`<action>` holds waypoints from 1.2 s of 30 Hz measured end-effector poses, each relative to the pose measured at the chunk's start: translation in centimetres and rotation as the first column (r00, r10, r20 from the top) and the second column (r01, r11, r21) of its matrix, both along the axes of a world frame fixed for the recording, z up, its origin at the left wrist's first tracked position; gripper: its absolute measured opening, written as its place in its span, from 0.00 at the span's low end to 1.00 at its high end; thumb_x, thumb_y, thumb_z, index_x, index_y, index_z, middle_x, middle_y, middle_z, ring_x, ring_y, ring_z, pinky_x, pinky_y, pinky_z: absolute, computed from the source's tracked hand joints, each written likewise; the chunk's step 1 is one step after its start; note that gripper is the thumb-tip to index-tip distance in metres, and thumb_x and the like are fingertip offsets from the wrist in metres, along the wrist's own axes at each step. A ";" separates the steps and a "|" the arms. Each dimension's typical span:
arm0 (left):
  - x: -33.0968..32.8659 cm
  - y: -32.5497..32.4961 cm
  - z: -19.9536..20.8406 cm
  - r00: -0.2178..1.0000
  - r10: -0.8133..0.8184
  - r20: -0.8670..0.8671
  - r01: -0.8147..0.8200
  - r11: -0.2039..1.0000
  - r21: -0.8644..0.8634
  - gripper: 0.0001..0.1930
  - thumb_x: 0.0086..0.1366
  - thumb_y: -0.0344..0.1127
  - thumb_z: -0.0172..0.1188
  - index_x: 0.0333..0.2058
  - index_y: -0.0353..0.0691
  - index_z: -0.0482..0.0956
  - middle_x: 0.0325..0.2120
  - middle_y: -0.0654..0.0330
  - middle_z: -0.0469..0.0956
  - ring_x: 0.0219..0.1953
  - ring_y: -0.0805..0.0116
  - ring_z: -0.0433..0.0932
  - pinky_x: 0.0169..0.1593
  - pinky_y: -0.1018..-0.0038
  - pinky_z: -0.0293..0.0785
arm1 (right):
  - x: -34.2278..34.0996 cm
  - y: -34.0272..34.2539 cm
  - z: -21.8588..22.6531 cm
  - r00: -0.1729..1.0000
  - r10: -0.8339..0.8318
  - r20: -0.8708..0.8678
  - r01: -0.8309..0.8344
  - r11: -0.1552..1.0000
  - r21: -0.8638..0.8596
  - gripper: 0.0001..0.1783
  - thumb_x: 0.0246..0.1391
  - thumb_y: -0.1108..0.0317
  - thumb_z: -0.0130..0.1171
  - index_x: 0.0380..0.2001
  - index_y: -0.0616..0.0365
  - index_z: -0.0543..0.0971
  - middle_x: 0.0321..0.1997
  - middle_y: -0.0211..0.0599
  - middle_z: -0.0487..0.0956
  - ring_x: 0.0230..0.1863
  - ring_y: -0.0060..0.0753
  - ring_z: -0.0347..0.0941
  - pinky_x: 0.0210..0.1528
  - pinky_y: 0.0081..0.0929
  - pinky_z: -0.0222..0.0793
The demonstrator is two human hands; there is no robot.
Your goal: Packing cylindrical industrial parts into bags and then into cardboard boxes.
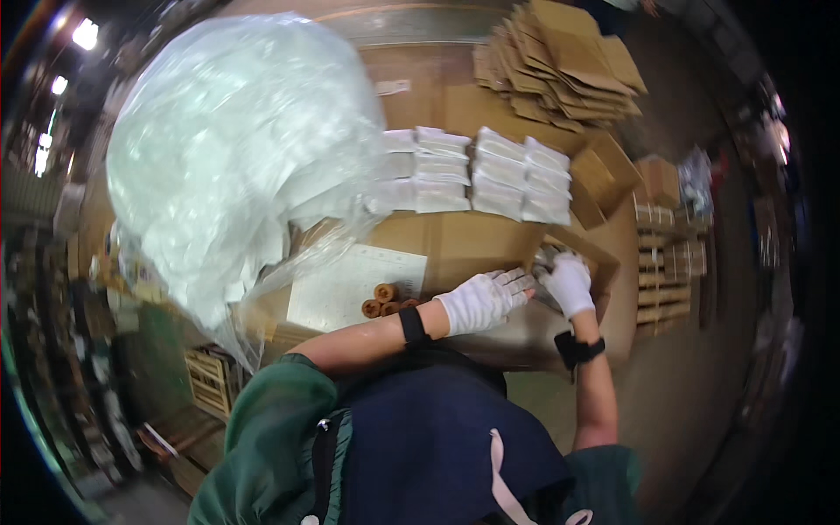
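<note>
My left hand (486,300), in a white glove, lies with its fingers stretched out to the right and nothing visible in them. Beside it, at the opening of a small cardboard box (602,260), my right hand (567,284), gloved too, has its fingers curled around something greyish that I cannot make out. Several brown, round parts with hollow ends (385,293) rest left of my left wrist on a white printed sheet (337,284). Beyond my hands, white wrapped packets (497,175) lie in rows on the cardboard-covered table (429,241).
A big clear plastic bag full of white bags (245,131) bulks over the table's left side. Flattened cardboard boxes (560,66) are piled at the far right. Another open carton (608,175) stands by the right edge, with wooden pallets (661,280) below on the floor.
</note>
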State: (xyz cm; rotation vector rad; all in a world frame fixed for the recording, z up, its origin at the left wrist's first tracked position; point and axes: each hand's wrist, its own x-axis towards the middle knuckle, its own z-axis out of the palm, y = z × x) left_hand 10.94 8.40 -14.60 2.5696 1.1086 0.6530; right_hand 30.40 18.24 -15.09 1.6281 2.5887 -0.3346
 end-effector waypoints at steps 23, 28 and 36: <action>-25.4 -8.0 -3.4 -0.391 0.714 0.581 -0.336 0.478 -0.812 0.10 0.63 0.36 0.53 0.37 0.35 0.72 0.23 0.65 0.69 0.27 0.73 0.73 0.31 0.76 0.72 | -7.3 -12.0 7.4 0.661 -0.277 -0.697 0.048 0.943 -0.329 0.09 0.51 0.74 0.57 0.35 0.63 0.82 0.36 0.38 0.82 0.33 0.26 0.77 0.40 0.21 0.71; -20.7 -13.2 3.1 -0.048 0.764 0.644 -0.749 0.399 -0.529 0.06 0.59 0.33 0.55 0.33 0.38 0.73 0.25 0.60 0.76 0.29 0.68 0.76 0.34 0.74 0.72 | -7.8 -11.7 7.3 0.618 -0.228 -0.753 -0.091 0.930 -0.356 0.12 0.49 0.72 0.58 0.37 0.63 0.80 0.35 0.42 0.82 0.35 0.31 0.78 0.41 0.24 0.72; -14.3 -12.0 12.4 0.664 0.704 0.251 -0.619 0.706 -0.344 0.11 0.49 0.30 0.61 0.30 0.42 0.69 0.19 0.56 0.71 0.24 0.55 0.75 0.30 0.66 0.71 | -16.2 -12.0 15.2 0.593 0.411 -0.692 -0.476 0.873 0.110 0.15 0.44 0.65 0.64 0.37 0.58 0.80 0.31 0.43 0.80 0.34 0.43 0.76 0.41 0.32 0.71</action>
